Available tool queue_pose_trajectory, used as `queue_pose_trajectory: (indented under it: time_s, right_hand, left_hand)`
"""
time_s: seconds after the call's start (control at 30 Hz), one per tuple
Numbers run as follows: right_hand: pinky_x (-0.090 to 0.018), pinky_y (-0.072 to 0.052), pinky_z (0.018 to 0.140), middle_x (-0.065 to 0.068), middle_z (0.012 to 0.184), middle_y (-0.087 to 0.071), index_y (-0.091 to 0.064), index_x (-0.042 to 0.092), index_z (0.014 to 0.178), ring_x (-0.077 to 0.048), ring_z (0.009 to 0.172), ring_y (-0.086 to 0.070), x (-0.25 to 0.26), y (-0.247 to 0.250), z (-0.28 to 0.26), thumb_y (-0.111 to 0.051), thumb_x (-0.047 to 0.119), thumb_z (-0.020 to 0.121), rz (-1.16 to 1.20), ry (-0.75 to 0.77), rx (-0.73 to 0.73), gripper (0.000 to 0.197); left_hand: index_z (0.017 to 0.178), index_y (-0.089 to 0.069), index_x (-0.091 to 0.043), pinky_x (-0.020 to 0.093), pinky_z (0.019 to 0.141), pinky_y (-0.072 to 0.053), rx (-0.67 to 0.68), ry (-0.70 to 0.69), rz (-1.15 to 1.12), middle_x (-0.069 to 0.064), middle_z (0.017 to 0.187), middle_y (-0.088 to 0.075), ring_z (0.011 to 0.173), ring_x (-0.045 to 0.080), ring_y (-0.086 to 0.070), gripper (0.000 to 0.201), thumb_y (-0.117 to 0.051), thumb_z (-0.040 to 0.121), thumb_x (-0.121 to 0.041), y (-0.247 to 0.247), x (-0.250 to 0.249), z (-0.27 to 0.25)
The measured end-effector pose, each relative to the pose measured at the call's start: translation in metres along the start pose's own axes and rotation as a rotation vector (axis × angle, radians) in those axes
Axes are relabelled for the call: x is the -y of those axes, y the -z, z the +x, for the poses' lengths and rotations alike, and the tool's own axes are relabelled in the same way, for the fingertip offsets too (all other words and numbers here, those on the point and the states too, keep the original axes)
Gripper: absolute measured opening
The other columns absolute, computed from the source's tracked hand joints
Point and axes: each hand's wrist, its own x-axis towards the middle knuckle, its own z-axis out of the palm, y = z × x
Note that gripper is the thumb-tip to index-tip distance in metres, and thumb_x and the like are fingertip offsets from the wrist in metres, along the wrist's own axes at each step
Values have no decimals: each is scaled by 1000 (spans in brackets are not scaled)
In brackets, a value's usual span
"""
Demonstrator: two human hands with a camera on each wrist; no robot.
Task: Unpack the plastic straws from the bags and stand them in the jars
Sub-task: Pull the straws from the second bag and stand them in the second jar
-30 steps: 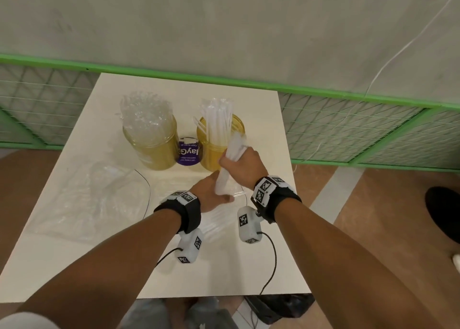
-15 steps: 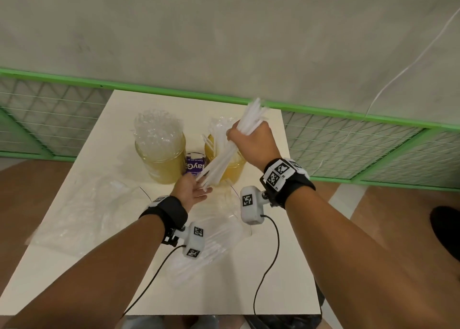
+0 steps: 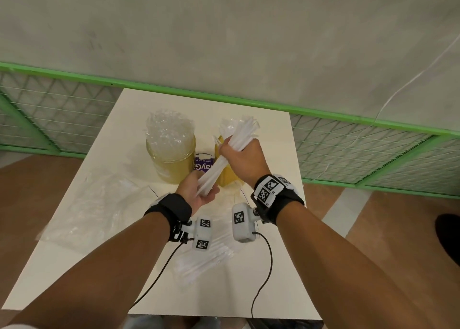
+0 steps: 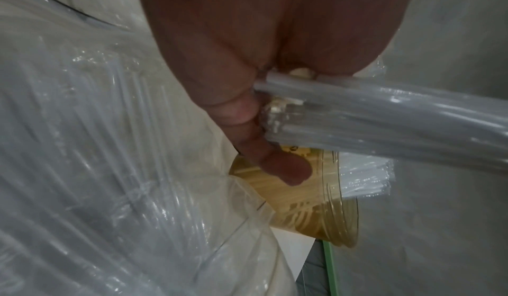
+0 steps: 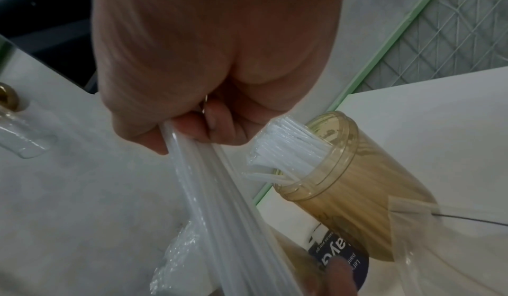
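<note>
Straws [image 3: 225, 163] above right jar's rim [image 3: 220, 139]

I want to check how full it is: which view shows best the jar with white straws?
The right wrist view: the jar shows its open mouth and straws unobstructed. In the head view the right hand hides it; the left wrist view shows it blurred.

Both forearms are bare. Each wrist wears a black strap [image 3: 174, 206] carrying a white camera pod [image 3: 242, 222] printed with square black-and-white markers. A thin black cable [image 3: 261, 279] trails from each pod toward the lower frame edge. The right strap [image 3: 278, 196] bears larger marker tiles, possibly numbered.
</note>
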Motion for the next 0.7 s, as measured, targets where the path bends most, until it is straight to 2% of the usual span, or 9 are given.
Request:
queue_pose_trajectory:
  time_s: [0.17,0.27,0.33,0.43,0.53,0.6,0.63,0.7]
  right_hand:
    - [-34,-58,70,6,71,-71,-76,12,82,-8,68,-69,-3,-2,5,-75,20,81,64,-32,-18,8]
    - [-37,-59,72,0,78,-74,-75,13,85,-14,75,-72,-11,-5,8,-78,22,79,53,-32,-12,11]
    - [-36,-56,70,-5,79,-73,-73,8,87,-15,75,-71,-18,-7,10,-74,15,80,40,-16,-10,10]
    - [-35,-57,72,0,80,-73,-73,9,88,-13,78,-71,-25,-5,13,-71,14,81,31,-14,-18,9]
    - [-37,-59,76,1,82,-75,-73,13,88,-14,80,-72,-21,0,20,-76,33,81,-60,20,54,21]
    - [-38,-60,79,4,86,-76,-74,18,91,-12,82,-73,-16,4,26,-79,49,78,-83,19,110,33]
    - [-39,-60,80,5,88,-77,-73,22,94,-10,84,-73,-12,8,29,-79,54,77,-65,15,99,37]
    - [-42,-61,85,4,99,-76,-67,30,106,-12,92,-73,-4,19,38,-76,62,77,39,9,-16,44]
  left_hand:
    - [124,-63,-1,20,41,-43,-63,-30,108,19,90,-66,58,18,-59,42,-41,101,-29,2,-7,-1]
    - [121,-64,-1,19,38,-38,-79,-33,132,17,82,-66,49,16,-56,41,-41,101,-27,-1,-9,-2]
    - [117,-66,0,19,38,-35,-59,-28,147,14,77,-65,46,15,-54,42,-42,99,-29,-2,-12,-3]
    - [109,-66,-2,19,40,-32,-53,-44,168,11,72,-61,48,16,-51,38,-47,96,-33,-5,-13,0]
    - [101,-63,1,19,37,-23,-164,-120,241,12,66,-53,44,15,-42,34,-48,98,-29,-7,-12,6]
    - [96,-60,1,18,36,-21,-188,-137,216,12,64,-49,43,15,-38,32,-47,99,-28,-5,-10,11]
    - [96,-59,1,18,36,-21,-197,-137,204,12,64,-48,43,14,-37,31,-48,98,-28,-2,-11,14]
    - [94,-59,1,18,36,-20,-228,-118,203,12,65,-47,43,15,-36,30,-49,97,-28,6,-11,18]
